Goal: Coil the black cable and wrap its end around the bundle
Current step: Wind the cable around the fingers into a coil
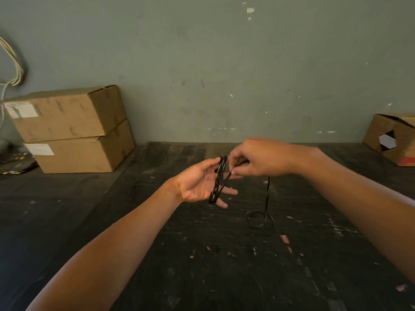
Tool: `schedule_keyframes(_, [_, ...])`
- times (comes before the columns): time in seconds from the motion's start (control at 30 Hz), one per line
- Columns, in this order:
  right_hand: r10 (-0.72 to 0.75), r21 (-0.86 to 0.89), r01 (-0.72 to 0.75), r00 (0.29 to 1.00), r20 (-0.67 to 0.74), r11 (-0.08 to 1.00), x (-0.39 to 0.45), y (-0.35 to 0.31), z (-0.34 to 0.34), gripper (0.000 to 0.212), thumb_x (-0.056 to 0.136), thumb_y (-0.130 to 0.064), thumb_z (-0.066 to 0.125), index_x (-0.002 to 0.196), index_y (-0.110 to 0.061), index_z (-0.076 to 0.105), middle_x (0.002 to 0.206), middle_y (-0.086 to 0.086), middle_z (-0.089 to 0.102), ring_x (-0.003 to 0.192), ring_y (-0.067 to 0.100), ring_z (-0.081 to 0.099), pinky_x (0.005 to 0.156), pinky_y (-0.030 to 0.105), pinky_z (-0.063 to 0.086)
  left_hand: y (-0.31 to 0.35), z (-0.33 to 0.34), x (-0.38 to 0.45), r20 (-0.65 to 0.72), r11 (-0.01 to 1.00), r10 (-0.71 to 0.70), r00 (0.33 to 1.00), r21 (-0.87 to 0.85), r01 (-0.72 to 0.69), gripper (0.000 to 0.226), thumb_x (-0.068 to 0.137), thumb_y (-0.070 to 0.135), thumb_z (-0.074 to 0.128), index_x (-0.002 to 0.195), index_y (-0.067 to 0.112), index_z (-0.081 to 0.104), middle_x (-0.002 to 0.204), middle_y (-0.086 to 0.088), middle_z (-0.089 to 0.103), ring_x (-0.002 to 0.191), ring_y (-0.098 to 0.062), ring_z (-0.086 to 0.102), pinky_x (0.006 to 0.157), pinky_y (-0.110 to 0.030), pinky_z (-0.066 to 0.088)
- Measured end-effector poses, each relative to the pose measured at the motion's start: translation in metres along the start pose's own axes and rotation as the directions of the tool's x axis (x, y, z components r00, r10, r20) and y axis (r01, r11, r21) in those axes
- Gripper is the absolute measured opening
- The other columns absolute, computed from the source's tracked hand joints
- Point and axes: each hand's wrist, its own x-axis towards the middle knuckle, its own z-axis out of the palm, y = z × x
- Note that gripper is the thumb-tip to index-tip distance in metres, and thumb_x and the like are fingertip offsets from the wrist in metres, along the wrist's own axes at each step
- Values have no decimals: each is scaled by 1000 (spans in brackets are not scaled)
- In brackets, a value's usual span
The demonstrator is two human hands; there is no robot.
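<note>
Several loops of the black cable (219,180) are wound around the spread fingers of my left hand (197,182), palm turned up, above the dark table (157,243). My right hand (260,159) is just right of the loops and pinches the cable strand where it leaves the bundle. From under that hand the loose cable tail (267,196) hangs down to the table and ends in a small curl (258,217). The cable's tip is hard to make out.
Two stacked cardboard boxes (74,129) stand at the back left against the grey wall. An open cardboard box (393,138) with a hexagonal cutout sits at the back right. Pale cords (13,61) hang at the far left. Small paper scraps (285,240) dot the table.
</note>
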Motion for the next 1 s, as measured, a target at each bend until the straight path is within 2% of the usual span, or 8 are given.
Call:
schedule_keyframes(0.07, [24, -81, -29, 998, -62, 996, 6, 6, -10, 12, 86, -33, 71, 93, -25, 70, 86, -4, 73, 79, 13, 64, 74, 39, 54, 2, 7, 1, 28, 1000, -8, 1000, 16, 7, 53, 100, 48, 36, 149, 27, 40, 155, -12, 43, 137, -49, 41, 94, -70, 40])
schedule_keyframes(0.2, [8, -73, -21, 986, -169, 997, 12, 23, -23, 21, 80, -37, 76, 88, -24, 62, 80, -2, 69, 74, 18, 61, 66, 35, 46, 6, 15, 1, 122, 999, -26, 992, 28, 22, 51, 101, 48, 38, 151, 40, 35, 156, -13, 42, 139, -49, 38, 93, -69, 42])
schedule_keyframes(0.4, [45, 159, -1, 960, -278, 987, 11, 60, -17, 14, 84, -24, 74, 89, -13, 66, 84, 14, 69, 81, 33, 63, 76, 50, 50, 7, 22, -7, 265, 997, -53, 963, 76, 34, 51, 100, 49, 39, 151, 43, 34, 160, -14, 33, 142, -48, 32, 95, -69, 38])
schedule_keyframes(0.5, [126, 365, -33, 964, -235, 930, 12, 73, 10, 3, 91, -20, 65, 92, -18, 67, 90, 10, 70, 88, 26, 65, 79, 40, 49, 9, 30, -9, 320, 997, -53, 946, 70, 32, 52, 100, 49, 36, 152, 44, 31, 161, -16, 30, 144, -50, 27, 97, -70, 34])
schedule_keyframes(0.57, [182, 461, -72, 963, -198, 884, 13, 79, 31, 10, 96, -21, 58, 95, -18, 67, 94, 5, 70, 91, 18, 64, 82, 33, 47, 11, 35, -11, 336, 998, -41, 941, 58, 23, 52, 100, 49, 34, 152, 43, 31, 161, -16, 30, 144, -50, 26, 98, -71, 33])
schedule_keyframes(0.73, [204, 539, -129, 975, -82, 833, 2, 79, 93, 23, 102, -16, 45, 107, -1, 62, 101, 19, 67, 93, 32, 66, 87, 47, 55, 20, 46, -16, 442, 999, 31, 896, 18, -43, 53, 100, 46, 31, 153, 40, 28, 161, -15, 25, 144, -54, 17, 98, -72, 30])
schedule_keyframes(0.83, [241, 640, -185, 970, -1, 746, -1, 59, 127, 30, 105, -22, 40, 112, -2, 61, 102, 26, 66, 83, 26, 64, 78, 36, 57, 30, 50, -15, 453, 996, 89, 887, -12, -94, 54, 100, 45, 32, 153, 40, 27, 160, -16, 25, 142, -54, 21, 98, -71, 30])
schedule_keyframes(1.0, [146, 734, -152, 987, 73, 662, 5, 22, 148, 28, 105, -34, 36, 110, -20, 60, 71, -8, 66, 69, 14, 65, 73, 31, 56, 42, 41, -11, 342, 988, 151, 928, -48, -143, 55, 99, 45, 31, 154, 40, 24, 161, -17, 25, 143, -55, 22, 98, -73, 29])
